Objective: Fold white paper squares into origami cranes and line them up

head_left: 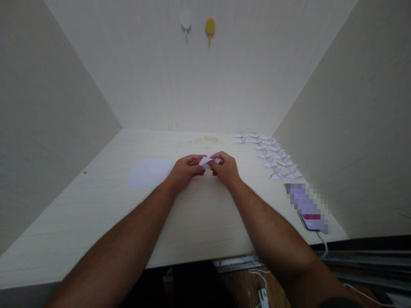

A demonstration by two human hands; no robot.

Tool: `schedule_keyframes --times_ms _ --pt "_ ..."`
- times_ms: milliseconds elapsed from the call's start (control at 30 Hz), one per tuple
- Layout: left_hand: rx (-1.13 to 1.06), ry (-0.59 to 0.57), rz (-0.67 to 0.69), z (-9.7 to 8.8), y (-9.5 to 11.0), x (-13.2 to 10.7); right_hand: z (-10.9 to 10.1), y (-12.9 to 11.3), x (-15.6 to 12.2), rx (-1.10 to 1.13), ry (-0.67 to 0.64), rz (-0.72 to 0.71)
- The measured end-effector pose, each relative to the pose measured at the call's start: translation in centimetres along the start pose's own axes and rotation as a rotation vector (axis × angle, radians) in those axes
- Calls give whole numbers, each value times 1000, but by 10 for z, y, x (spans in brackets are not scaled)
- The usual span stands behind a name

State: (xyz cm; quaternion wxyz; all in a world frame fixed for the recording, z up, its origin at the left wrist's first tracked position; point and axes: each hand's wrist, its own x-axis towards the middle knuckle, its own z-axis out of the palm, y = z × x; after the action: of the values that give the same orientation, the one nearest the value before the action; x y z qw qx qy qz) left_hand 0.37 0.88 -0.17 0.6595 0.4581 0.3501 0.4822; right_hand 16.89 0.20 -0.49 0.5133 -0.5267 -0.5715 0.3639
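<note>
- So, a small folded white paper (204, 162) is held up at the centre of the clock, just over the pale table (205, 231), probably so both ends can be got at.
- Its 9 o'clock end is pinched between thumb and forefinger of the left hand (183, 172); barely any gap is left beyond the paper itself.
- Its 3 o'clock end is gripped by the right hand (227, 169), thumb pressed on the near face, forefinger bent over the top. How tightly can't be told.
- The other fingers are loosely curled, partly hidden, so what's touched by them can't be told.
- Flat white paper (149, 173) is laid at 9 o'clock, near the left hand, likely for easy reach. One sheet or several? Can't be told.
- Folded paper birds (285, 163) are lined up in rough rows from 2 to 3 o'clock, seemingly so elbow room is kept.
- A phone (303, 205), screen blurred out, is parked around 4 o'clock with a white cable (325, 247) plugged in, presumably for charging.
</note>
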Motion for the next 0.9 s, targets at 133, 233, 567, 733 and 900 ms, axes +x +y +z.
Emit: schedule_keyframes --times_ms 133,233,567,733,900 --pt "-64 -20 -23 -3 3 -1 -2 -3 2 167 -56 43" --pt "-98 -32 -42 -3 5 -2 -2 -3 3 238 -52 54" --pt "-83 -41 -54 -1 2 -1 -1 -4 -1 56 1 -59" --pt "-61 -15 -60 -1 1 0 -2 -7 -2 75 50 -43" --pt "-82 -6 -78 -1 2 0 -2 -5 1 189 15 -53"
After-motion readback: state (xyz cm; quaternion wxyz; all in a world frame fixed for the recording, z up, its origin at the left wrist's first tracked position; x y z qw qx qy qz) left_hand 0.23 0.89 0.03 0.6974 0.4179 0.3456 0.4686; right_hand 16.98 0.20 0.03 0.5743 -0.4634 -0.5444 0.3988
